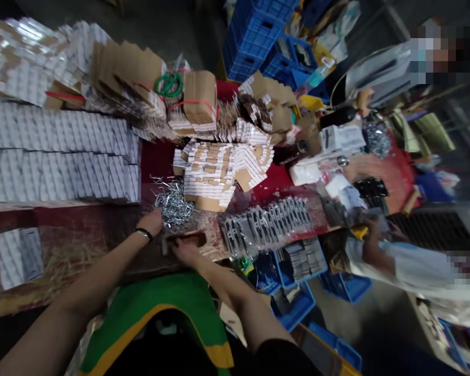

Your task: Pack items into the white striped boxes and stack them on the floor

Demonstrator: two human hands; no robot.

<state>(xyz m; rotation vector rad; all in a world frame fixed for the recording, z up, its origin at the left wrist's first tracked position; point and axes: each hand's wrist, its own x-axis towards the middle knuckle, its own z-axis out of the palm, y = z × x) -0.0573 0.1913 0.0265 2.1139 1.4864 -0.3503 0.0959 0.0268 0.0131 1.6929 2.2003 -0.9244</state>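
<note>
A hand could pass over the red table between boxes and cartons; metal pieces obstruct the near end.

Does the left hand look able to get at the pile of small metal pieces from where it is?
Probably yes: the left hand is right at the edge of the metal pile, and nothing visible stands between them.

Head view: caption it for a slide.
Left hand at a heap of metal pieces, right hand nearby, flat cartons piled beyond.
</note>
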